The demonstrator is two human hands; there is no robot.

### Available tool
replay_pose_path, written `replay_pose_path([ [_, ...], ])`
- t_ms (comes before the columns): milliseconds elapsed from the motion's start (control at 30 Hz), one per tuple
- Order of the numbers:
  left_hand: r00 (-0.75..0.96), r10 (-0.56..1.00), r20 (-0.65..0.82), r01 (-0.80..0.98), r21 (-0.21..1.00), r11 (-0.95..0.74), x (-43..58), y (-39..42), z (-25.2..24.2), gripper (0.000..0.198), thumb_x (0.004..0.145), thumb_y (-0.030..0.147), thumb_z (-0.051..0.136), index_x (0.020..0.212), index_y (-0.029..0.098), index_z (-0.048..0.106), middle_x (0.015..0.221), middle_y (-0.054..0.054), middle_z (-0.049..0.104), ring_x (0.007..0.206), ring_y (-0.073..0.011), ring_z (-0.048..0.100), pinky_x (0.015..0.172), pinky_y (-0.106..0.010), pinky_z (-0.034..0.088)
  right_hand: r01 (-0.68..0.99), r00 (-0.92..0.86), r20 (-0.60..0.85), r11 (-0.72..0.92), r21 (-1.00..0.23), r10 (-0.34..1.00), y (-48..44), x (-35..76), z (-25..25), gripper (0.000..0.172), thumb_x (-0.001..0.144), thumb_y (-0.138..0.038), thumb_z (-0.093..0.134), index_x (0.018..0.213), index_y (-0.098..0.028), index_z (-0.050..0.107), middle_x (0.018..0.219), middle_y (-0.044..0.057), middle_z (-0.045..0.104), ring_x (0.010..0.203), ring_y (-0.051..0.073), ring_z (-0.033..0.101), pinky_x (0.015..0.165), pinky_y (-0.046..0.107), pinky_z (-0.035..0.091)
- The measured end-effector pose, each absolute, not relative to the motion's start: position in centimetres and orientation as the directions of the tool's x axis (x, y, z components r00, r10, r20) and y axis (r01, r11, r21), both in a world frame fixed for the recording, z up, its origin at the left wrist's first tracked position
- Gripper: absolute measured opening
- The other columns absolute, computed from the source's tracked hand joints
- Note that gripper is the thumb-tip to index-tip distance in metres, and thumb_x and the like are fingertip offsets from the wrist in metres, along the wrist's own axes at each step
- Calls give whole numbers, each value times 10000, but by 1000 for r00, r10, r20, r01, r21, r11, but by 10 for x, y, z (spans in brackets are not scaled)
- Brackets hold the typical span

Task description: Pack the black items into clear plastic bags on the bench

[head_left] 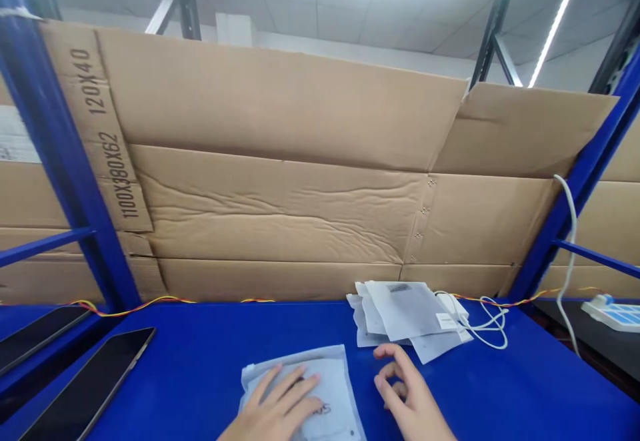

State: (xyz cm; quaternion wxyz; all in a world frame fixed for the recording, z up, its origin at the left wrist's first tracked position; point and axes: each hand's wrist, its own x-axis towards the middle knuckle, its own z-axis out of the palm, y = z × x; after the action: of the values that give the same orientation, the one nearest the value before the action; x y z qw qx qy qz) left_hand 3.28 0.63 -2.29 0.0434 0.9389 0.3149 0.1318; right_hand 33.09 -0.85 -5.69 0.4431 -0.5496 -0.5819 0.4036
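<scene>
My left hand (275,406), fingers spread, lies on one frosted plastic bag (327,388) on the blue bench (505,388). My right hand (413,394), fingers curled and pinching nothing, sits just below a stack of at least four bags (405,314). Two tablets (87,384) lie far left.

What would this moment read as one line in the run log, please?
left hand: flat on frosted plastic bag | right hand: empty, fingers curled, beside stacked bags | surface: blue bench | nearby: white cable

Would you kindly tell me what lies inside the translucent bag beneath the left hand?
Dark printing on a white item shows through the bag; the left hand covers the rest, so its contents cannot be identified.
</scene>
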Motion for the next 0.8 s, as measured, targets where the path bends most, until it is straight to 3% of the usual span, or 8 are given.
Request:
replay_pose_path([
  [100, 575, 789, 216, 778, 154, -609, -13, 28, -22, 616, 899, 90, 511, 1388, 463, 544, 1566, 90, 479, 1423, -286, 484, 1114, -542, 481, 307, -26, 127, 129, -943, 992, -7, 335, -57, 325, 923, -481, 556, 1158, -258, 532, 838, -15, 544, 646, 158, 513, 624, 288, 445],
  [167, 476, 850, 223, 855, 107, -507, -46, 49, -33, 633, 889, 53, 430, 1372, 436, 570, 1565, 72, 488, 1441, -279, 457, 1132, -575, 440, 329, -69, 139, 154, -932, 988, -8, 335, -53, 259, 937, -414, 541, 1140, -253, 543, 855, -8, 553, 677, 162, 533, 651, 288, 462],
  [267, 345, 880, 327, 923, 54, -382, -84, 82, -55, 658, 870, 26, 358, 1387, 363, 587, 1571, 8, 493, 1461, -290, 425, 1135, -582, 417, 397, -170, 140, 198, -896, 975, -11, 332, -44, 181, 931, -285, 531, 1102, -249, 572, 940, 16, 595, 783, 175, 585, 731, 291, 497],
  [400, 274, 843, 462, 946, 29, -324, -97, 102, -67, 695, 832, -29, 316, 1353, 305, 632, 1550, -30, 523, 1486, -297, 379, 1163, -579, 365, 502, -277, 148, 274, -820, 949, -16, 330, -35, 219, 869, -158, 550, 1058, -252, 609, 1037, 28, 626, 885, 183, 619, 780, 281, 505],
  [500, 285, 808, 516, 936, 31, -350, -87, 96, -61, 665, 815, -16, 349, 1291, 320, 670, 1521, -35, 554, 1423, -321, 465, 1115, -596, 416, 535, -314, 157, 311, -786, 936, -18, 332, -29, 243, 849, -132, 557, 1046, -256, 628, 1046, 20, 639, 881, 173, 626, 804, 275, 508],
  [633, 378, 761, 527, 868, 86, -490, -50, 69, -50, 414, 940, 173, 448, 1249, 336, 671, 1458, -32, 605, 1361, -310, 532, 1090, -545, 486, 600, -372, 105, 325, -731, 922, -19, 332, -21, 276, 795, -103, 589, 1017, -247, 669, 1017, 21, 671, 897, 184, 642, 810, 276, 513],
  [700, 446, 766, 463, 821, 129, -556, -24, 52, -47, 349, 998, 303, 483, 1311, 369, 622, 1511, -13, 558, 1403, -290, 497, 1127, -516, 469, 646, -396, 51, 317, -694, 917, -18, 331, -19, 287, 765, -99, 613, 1000, -245, 689, 1015, 26, 689, 929, 202, 650, 828, 290, 515],
  [800, 632, 735, 246, 714, 186, -675, 10, 34, -46, 422, 1005, 408, 524, 1425, 445, 506, 1571, 25, 493, 1417, -268, 493, 1115, -469, 485, 683, -434, -5, 326, -654, 901, -14, 328, -22, 269, 767, -125, 639, 994, -249, 713, 1043, 35, 704, 970, 218, 658, 852, 300, 523],
])
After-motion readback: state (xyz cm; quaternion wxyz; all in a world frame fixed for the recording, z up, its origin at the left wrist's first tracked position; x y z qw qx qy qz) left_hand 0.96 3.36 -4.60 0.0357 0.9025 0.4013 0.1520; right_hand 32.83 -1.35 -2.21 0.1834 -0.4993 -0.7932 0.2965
